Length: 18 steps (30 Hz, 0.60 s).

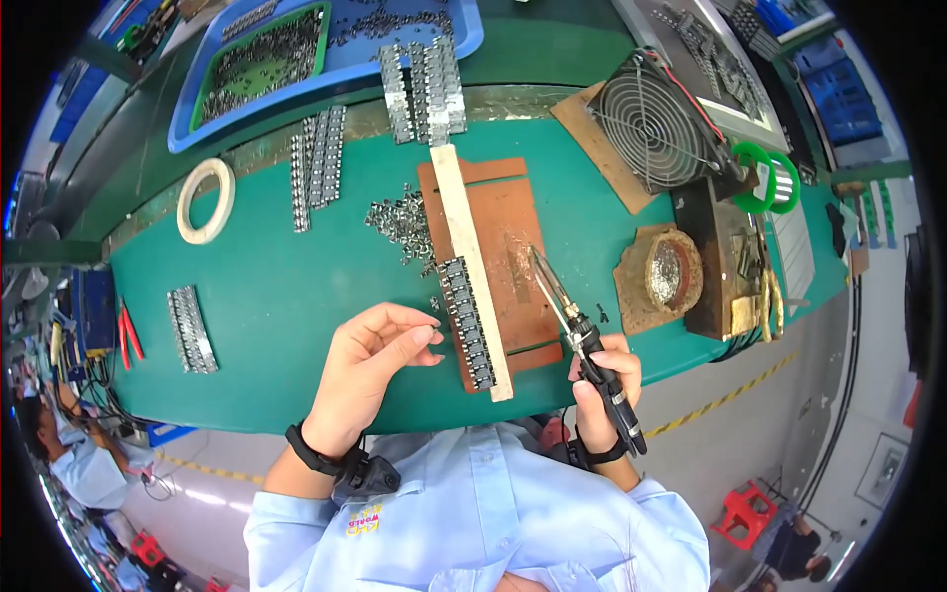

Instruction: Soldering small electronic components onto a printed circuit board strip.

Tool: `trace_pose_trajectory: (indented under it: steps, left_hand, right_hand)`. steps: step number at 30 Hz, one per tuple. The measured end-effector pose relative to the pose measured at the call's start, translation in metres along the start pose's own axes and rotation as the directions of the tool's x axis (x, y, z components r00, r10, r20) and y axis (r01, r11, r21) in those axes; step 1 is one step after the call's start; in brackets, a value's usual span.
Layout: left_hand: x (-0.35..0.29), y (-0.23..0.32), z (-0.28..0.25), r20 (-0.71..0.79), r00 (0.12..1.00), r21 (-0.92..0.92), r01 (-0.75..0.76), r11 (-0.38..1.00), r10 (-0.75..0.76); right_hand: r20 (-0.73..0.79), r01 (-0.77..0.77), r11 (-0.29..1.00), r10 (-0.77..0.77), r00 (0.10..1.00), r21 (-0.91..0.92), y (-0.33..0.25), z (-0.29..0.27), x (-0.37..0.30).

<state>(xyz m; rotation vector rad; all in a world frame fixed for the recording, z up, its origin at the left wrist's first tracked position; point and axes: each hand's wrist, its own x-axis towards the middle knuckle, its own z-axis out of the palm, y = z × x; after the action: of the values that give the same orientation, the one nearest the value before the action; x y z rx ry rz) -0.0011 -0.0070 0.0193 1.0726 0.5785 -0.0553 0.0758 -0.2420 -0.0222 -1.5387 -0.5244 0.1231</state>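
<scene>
My right hand (604, 385) grips a soldering iron (582, 340), its tip pointing away from me over a brown board (513, 259). On that board lies a long pale wooden strip (468, 252). Along the strip's left side runs a row of small black components (468, 326). Close to the left of that row is my left hand (373, 357), thumb and fingertips pinched together; whatever sits between them is too small to make out. Beyond the left hand lies a loose pile of small metal parts (402, 225).
A blue tray (475, 30) with a green tray of small parts stands at the back left. Component strips (318, 168), a tape roll (185, 212) and red-handled pliers (130, 333) lie leftward. To the right are a fan (648, 123), a solder spool (755, 187) and a round solder-coated dish (675, 271).
</scene>
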Motion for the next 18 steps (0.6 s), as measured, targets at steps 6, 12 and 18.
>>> trace_pose_trajectory:
  steps: [6,12,18]
  left_hand:
    - [0.000,-0.010,0.005,-0.146,0.988,-0.060,-0.055,0.997,0.046]
    - [0.010,-0.016,0.014,-0.129,0.988,0.016,-0.083,0.996,0.085]
    - [0.011,-0.017,0.018,-0.105,0.986,0.031,-0.128,0.991,0.131]
  right_hand:
    - [0.176,0.010,0.997,-0.024,0.984,0.081,-0.012,-0.015,0.016]
    - [0.182,0.053,0.978,-0.091,0.979,0.202,-0.007,-0.017,0.015]
    - [0.158,0.093,0.982,-0.119,0.980,0.166,-0.004,-0.014,0.003]
